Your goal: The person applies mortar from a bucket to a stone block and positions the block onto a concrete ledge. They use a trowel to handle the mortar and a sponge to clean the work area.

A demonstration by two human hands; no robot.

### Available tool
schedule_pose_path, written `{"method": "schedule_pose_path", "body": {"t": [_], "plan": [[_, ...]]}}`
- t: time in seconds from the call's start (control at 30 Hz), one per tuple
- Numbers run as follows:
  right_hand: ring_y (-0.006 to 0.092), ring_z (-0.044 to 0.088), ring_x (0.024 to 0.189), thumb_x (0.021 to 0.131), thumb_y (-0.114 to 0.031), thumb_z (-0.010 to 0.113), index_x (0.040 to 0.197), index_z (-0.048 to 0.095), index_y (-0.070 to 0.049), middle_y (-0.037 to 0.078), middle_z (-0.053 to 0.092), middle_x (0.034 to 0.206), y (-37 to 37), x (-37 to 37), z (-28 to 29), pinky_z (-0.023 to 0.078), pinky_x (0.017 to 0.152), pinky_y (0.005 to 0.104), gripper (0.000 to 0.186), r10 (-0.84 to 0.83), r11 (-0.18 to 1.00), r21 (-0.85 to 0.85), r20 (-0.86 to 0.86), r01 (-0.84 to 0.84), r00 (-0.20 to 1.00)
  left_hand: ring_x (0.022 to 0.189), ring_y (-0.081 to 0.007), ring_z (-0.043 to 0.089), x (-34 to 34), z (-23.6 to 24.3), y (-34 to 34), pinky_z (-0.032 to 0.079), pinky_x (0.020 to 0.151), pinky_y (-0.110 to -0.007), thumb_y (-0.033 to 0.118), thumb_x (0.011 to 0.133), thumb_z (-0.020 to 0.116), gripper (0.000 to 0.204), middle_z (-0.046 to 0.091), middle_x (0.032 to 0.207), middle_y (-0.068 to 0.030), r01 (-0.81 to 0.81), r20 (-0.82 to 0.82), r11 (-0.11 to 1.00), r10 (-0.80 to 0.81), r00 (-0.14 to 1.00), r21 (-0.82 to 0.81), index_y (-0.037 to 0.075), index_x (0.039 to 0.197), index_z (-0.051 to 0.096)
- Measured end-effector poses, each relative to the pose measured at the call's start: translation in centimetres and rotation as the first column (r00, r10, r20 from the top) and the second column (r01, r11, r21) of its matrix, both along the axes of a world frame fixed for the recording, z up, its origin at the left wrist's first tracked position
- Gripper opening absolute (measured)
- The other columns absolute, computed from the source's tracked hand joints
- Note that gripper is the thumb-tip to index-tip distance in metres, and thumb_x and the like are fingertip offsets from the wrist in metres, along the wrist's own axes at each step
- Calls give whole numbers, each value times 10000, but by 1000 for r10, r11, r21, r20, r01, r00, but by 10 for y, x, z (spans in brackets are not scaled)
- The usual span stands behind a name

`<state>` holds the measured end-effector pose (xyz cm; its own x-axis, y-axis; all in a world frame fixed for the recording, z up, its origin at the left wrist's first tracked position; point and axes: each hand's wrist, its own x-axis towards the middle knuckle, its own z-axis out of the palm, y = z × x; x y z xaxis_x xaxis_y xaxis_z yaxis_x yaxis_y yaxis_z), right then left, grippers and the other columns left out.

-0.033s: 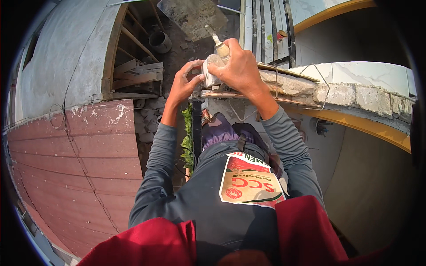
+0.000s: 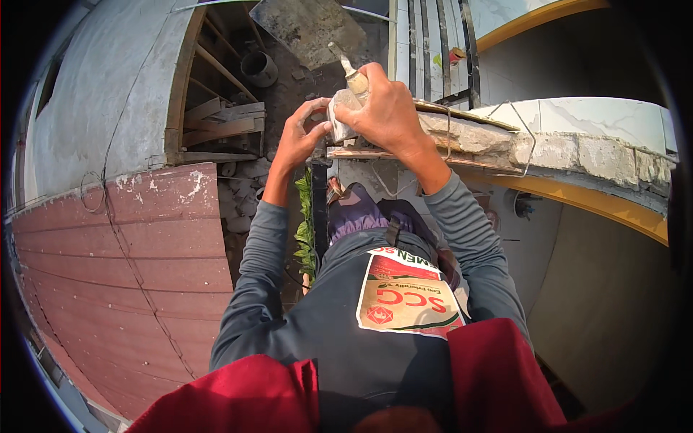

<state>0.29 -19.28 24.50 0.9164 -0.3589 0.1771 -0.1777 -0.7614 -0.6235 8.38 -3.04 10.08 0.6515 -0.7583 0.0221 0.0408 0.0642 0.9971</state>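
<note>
At the near-left end of the broken wall top is a pale grey, dusty block [image 2: 342, 128]. My left hand [image 2: 297, 137] curls its fingers and thumb against the block's left side. My right hand [image 2: 392, 108] closes round a tool with a worn cream handle [image 2: 357, 82]; its narrow end points up and away to the left. The right thumb rests against the block's upper face. My palm hides part of the tool, and its exact kind cannot be made out.
The rough masonry wall [image 2: 606, 160] runs right, with bent wire [image 2: 533, 137] hooked over it. A leafy garland [image 2: 305, 216] hangs along a dark post. Left lies a red-brown sheet roof [image 2: 123, 267]. A bucket [image 2: 259, 68] stands below, near wooden planks [image 2: 224, 126].
Both hands keep their hold on the block and the tool. The whole view has shifted very slightly.
</note>
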Motion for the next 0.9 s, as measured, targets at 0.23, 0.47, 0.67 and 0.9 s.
{"method": "schedule_pose_path", "body": {"t": [0.23,0.47,0.67,0.9], "plan": [[461,705,758,716,-246,750,1064,548,61,293,683,773,2,-6,-15,564,744,500,506,31,999,19,-109,-29,994,1200,-208,596,-6,-14,-7,514,1026,-354,-14,870,687,467,622,1260,-117,30,-69,1000,-30,997,5,-35,1322,567],[460,701,721,719,-251,766,1000,560,87,299,667,736,0,-7,-12,568,696,494,486,30,1000,4,-165,-30,986,1177,-193,604,1,-14,-5,501,1040,-348,-22,861,693,454,634,1249,-96,55,-62,998,-54,997,16,-35,1302,584],[454,704,751,732,-287,788,987,584,99,304,674,763,-10,-3,-13,562,716,491,506,22,1000,-1,-213,-23,977,1244,-215,573,-4,-22,-6,481,1075,-352,-74,859,658,494,572,1347,-101,121,-138,991,-129,982,-62,-9,1342,580],[447,706,748,756,-284,783,981,591,84,298,674,760,-10,-8,-19,557,704,490,473,39,999,20,-253,-35,967,1295,-231,541,-14,-20,-12,456,1122,-369,-162,824,593,584,508,1407,-79,95,-191,995,-94,977,-5,-6,1385,552]]}}
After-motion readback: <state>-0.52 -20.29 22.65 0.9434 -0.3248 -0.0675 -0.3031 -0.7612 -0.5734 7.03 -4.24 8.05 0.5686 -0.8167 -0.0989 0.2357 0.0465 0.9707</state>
